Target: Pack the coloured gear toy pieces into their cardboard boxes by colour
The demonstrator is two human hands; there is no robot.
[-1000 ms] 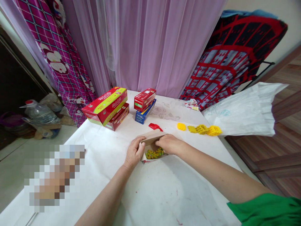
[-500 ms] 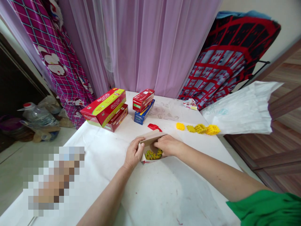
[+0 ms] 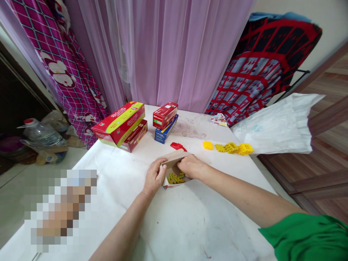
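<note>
An opened cardboard box (image 3: 169, 160) stands on the table in front of me, its brown inside facing up. Yellow-green notched pieces (image 3: 175, 178) lie in it. My left hand (image 3: 154, 177) grips the box's left side, thumb over the rim and fingers along the outer wall. My right hand (image 3: 191, 166) reaches in at the right side with curled fingers; the fingertips are partly hidden, and I cannot make out what they hold.
Beyond the box lies a small red piece (image 3: 178, 146). Yellow notched pieces (image 3: 231, 147) form a row at the right, by a white sack (image 3: 280, 125). Stacked red boxes (image 3: 119, 123) and a blue box (image 3: 165, 130) under a red box (image 3: 165, 115) stand at the back.
My right hand has shifted slightly inside the box, and the notched pieces in it lie a little differently. My left hand keeps its grip on the side.
</note>
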